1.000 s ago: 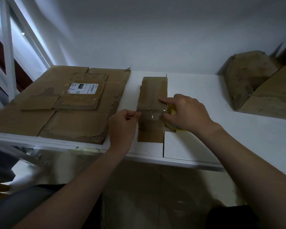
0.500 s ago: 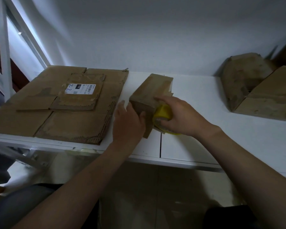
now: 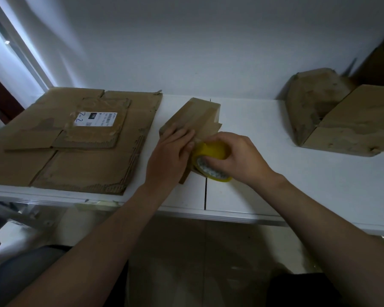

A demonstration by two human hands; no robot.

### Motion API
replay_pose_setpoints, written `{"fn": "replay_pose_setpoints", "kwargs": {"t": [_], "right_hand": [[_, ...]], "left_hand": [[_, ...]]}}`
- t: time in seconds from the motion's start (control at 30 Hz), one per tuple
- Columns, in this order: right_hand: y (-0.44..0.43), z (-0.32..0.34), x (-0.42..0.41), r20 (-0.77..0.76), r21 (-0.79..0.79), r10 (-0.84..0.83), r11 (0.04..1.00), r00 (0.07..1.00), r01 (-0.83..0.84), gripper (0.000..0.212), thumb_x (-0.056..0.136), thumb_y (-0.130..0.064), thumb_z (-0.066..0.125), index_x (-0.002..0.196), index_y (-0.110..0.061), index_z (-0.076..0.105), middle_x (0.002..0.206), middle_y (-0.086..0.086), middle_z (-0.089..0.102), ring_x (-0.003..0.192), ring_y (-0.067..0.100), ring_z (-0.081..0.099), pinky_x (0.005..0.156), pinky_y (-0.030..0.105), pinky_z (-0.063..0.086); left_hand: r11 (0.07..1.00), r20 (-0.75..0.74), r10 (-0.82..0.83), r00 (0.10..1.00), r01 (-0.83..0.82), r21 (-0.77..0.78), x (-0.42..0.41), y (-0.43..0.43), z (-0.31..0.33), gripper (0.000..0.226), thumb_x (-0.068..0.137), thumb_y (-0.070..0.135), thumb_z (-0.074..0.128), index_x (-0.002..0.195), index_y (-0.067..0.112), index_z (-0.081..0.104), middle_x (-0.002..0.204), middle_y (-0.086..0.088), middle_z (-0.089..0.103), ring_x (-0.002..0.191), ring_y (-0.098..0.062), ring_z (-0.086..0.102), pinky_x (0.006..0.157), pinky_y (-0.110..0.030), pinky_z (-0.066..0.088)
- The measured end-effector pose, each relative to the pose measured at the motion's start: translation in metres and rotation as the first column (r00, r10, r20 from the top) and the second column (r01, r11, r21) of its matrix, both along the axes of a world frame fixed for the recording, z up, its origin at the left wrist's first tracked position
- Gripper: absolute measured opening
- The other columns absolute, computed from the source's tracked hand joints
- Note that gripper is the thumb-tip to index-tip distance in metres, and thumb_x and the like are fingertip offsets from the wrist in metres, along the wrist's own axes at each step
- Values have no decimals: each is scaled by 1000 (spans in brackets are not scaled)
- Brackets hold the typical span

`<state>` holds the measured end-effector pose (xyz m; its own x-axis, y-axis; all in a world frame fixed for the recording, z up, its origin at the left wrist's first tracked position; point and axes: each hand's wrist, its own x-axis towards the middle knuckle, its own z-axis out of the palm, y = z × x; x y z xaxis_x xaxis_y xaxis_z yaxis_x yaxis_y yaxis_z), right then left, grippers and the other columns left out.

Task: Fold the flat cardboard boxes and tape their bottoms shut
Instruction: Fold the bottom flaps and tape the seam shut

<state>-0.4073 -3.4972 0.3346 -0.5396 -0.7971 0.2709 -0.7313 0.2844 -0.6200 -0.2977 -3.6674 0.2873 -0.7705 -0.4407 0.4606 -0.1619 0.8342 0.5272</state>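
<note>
A small brown cardboard box [image 3: 195, 116] lies tilted on the white table [image 3: 264, 173], its near end turned toward me. My left hand [image 3: 169, 156] lies over the box's near end with fingers extended, pressing it. My right hand [image 3: 235, 158] grips a yellow roll of tape [image 3: 211, 161] held against the right side of the box's near end. The box's near face is hidden behind both hands.
Flattened cardboard boxes [image 3: 71, 142], one bearing a white shipping label [image 3: 95, 119], cover the table's left part. Two folded boxes [image 3: 341, 116] stand at the right by the wall. The table's front edge runs just below my wrists.
The box was lifted from flat on the table and turned at an angle. My left hand moved from pinching tape to pressing the box end; my right hand brought the roll against it.
</note>
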Motion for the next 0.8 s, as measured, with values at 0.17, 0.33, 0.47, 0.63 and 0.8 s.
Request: {"fn": "replay_pose_setpoints", "kwargs": {"t": [0.17, 0.33, 0.47, 0.63, 0.8], "right_hand": [[-7, 11, 1, -18, 98, -67, 993, 998, 68, 34, 82, -47, 76, 114, -36, 71, 110, -7, 71, 101, 13, 62, 84, 33, 54], [-15, 10, -1, -48, 244, -82, 965, 995, 91, 33, 80, -43, 77, 111, -33, 73, 107, -3, 69, 96, 17, 61, 77, 27, 49], [-22, 0, -1, -35, 221, -57, 973, 998, 63, 35, 81, -42, 77, 115, -35, 71, 114, -3, 69, 103, 17, 60, 81, 26, 45], [-33, 2, -5, 27, 253, 12, 967, 1000, -19, 32, 84, -38, 76, 113, -29, 66, 104, -1, 66, 93, 17, 57, 73, 27, 43], [-42, 1, -14, 73, 268, 39, 962, 997, -58, 30, 81, -36, 77, 106, -28, 63, 105, -3, 66, 95, 19, 60, 68, 28, 47]], "left_hand": [[995, -13, 79, 997, -78, 57, -3, -8, 7, 50, 91, 60, 51, 126, 29, 70, 132, 17, 64, 138, -11, 44, 113, -59, 33], [995, -18, 57, 998, -55, 85, -5, -9, 11, 58, 80, 61, 65, 124, 24, 71, 129, 12, 67, 133, -17, 48, 111, -43, 40], [997, -20, 46, 999, -45, 57, -4, -13, 11, 51, 81, 44, 79, 126, 22, 70, 131, 10, 67, 133, -17, 48, 110, -35, 37], [994, 41, -78, 996, 75, 79, -1, -35, 13, 51, 77, 33, 83, 125, 21, 70, 131, 5, 67, 130, -23, 53, 108, -46, 41], [981, 34, -185, 982, 183, 71, -3, -59, 15, 47, 77, 19, 84, 122, 14, 71, 126, -5, 69, 124, -27, 60, 109, -50, 43]]}}
